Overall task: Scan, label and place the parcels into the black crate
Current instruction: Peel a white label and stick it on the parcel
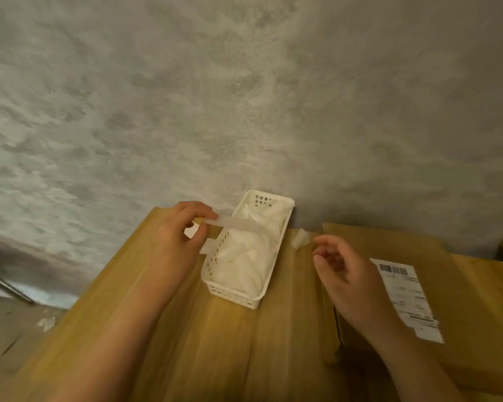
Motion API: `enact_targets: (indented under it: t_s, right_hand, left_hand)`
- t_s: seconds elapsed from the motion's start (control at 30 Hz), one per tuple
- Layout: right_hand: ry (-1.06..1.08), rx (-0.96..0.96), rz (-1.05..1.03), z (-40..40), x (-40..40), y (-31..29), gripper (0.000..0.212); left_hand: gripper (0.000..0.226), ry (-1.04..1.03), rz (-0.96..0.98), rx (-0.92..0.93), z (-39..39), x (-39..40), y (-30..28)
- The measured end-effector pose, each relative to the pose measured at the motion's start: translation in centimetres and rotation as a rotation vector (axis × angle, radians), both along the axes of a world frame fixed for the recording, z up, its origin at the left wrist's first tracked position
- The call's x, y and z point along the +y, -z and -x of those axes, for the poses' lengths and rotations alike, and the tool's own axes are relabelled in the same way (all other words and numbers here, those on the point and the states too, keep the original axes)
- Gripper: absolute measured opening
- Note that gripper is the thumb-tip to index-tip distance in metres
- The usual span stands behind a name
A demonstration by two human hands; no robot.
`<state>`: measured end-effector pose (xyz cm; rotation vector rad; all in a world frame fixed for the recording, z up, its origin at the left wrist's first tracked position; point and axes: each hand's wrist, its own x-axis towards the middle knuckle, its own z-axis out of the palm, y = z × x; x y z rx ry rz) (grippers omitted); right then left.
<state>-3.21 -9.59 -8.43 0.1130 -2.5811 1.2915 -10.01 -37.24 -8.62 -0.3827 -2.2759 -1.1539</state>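
Now my left hand (pixel 180 236) pinches one end of a white paper strip (pixel 238 223) between thumb and fingertips, and the strip runs from that pinch off to the right, across the near-left rim of the white perforated basket (pixel 233 294). My right hand (pixel 346 274) hangs loose just right of the basket, fingers softly curled and holding nothing.

To the right of that hand lies the cardboard parcel (pixel 462 300), flat on the wooden table (pixel 215 343), its long axis running from the wall toward me. On its top sits a white shipping label (pixel 407 297), barcode end pointing away from me, toward the wall, its length following the parcel's own.

The basket stands between my hands, its long axis angled toward the mottled grey wall (pixel 244 97), and it is heaped with crumpled white paper. A small white scrap (pixel 299 237) lies on the table between basket and parcel, near my right fingertips.

Blur smears the label's print past reading. The parcel's right side is cut off by the picture's edge, and my right wrist hides part of its near-left edge.
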Motion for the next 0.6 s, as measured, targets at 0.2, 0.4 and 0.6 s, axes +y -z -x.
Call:
enact_targets:
  t_s: [0.2, 0.4, 0.6]
  right_hand:
    - [-0.008, -0.254, 0.415, -4.1, 3.4, -0.9, 0.035]
    - [0.021, -0.335, 0.693, -7.3, 6.9, -1.6, 0.044]
    - [0.105, -0.274, 0.611, -9.4, 9.7, -1.8, 0.017]
  left_hand:
    - [0.026, 0.324, -0.246, -0.063, -4.4, 9.4, -0.4]
    - [0.024, 0.489, -0.216, -0.065, -6.8, 14.7, 0.9]
    - [0.027, 0.537, -0.243, -0.192, -9.1, 17.3, 0.7]
